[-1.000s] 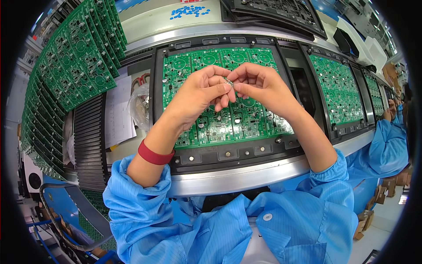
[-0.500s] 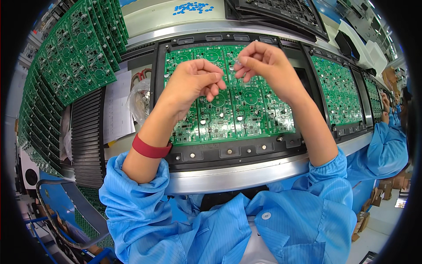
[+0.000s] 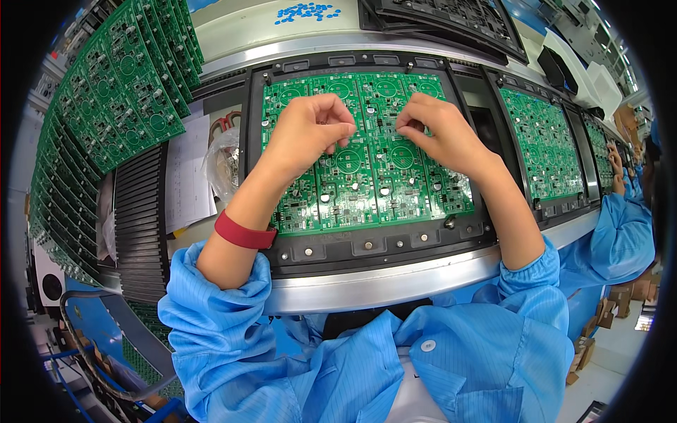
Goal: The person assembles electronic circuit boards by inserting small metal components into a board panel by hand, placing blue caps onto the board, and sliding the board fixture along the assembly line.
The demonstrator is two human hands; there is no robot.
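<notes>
Left hand (image 3: 303,134) and right hand (image 3: 446,134) are held over the board (image 3: 345,204), mid-picture.
Fingertips are pinched on both; whether anything is grasped cannot be told. The board's upper part is partly hidden by them. Small parts (image 3: 384,190) are already mounted; the round outlines (image 3: 348,160) in view are left unfilled. At far right, a far board (image 3: 598,149) is squeezed by the lens; blue pieces (image 3: 307,13) at top are too small to identify.

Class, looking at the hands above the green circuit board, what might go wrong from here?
The left hand and right hand are over the circuit board, so either might bump its small parts. The clear plastic bag beside the black frame might catch on the left forearm.
</notes>
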